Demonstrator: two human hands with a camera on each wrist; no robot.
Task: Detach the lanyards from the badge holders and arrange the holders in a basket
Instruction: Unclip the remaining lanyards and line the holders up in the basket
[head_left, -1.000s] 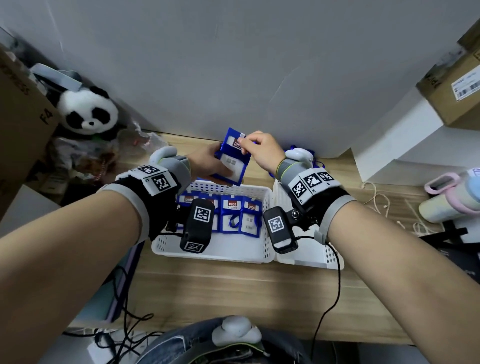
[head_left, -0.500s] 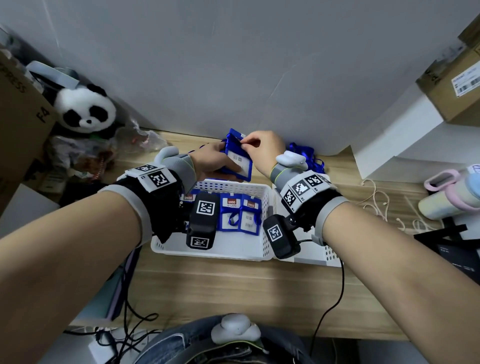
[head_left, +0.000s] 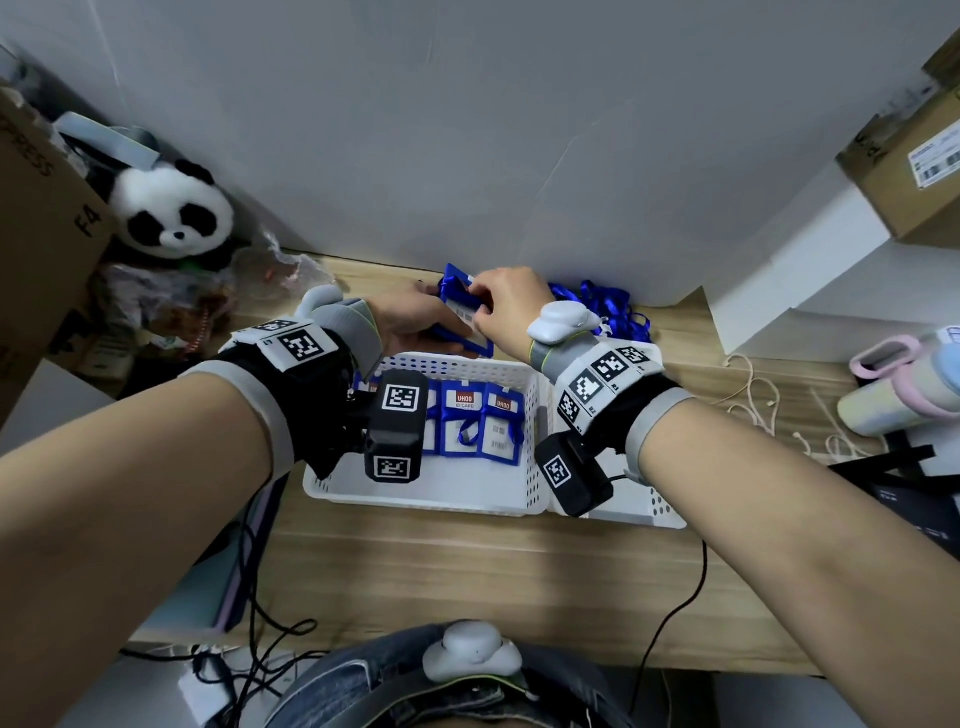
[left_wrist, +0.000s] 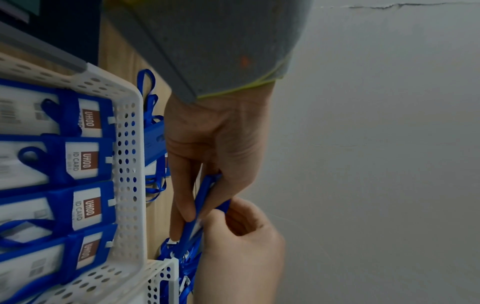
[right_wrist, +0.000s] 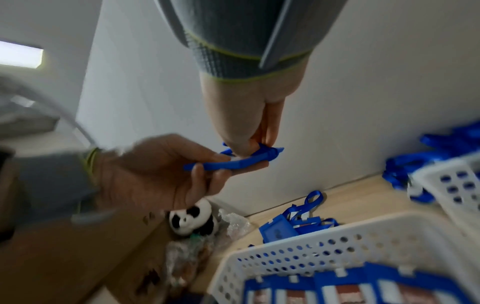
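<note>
Both hands hold 1 blue badge holder (head_left: 462, 317) just behind the white basket (head_left: 535, 415): left hand (head_left: 410, 325) grips it, right hand (head_left: 506, 306) pinches its top.

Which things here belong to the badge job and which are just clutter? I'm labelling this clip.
Job:
blue plastic badge holder held in both hands' grip, left hand, right hand
white perforated plastic basket
blue ribbon lanyards

Lying about:
plush panda toy
brown cardboard box
pink-handled bottle
</note>
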